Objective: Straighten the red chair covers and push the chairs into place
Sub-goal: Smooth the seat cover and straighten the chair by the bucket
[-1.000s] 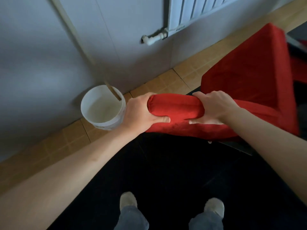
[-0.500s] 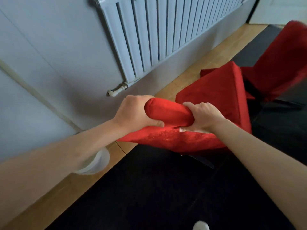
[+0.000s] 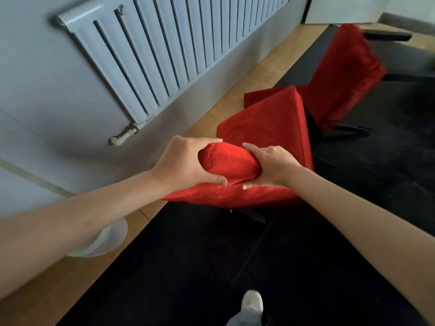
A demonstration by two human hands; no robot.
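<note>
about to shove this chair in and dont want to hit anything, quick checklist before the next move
1. Grip: left hand and right hand both curl round the top of the near chair's backrest: ok.
2. Cover on the near chair: seat looks smooth, fabric bunched between the hands: not ok.
3. Second red chair close ahead, its cover blurred: cannot tell if straight.
4. Radiator and its pipe stand apart from the chair: ok.
5. White bucket sits under the left forearm, off the chair's path: ok.
6. Chair legs mostly hidden: cannot tell.
</note>
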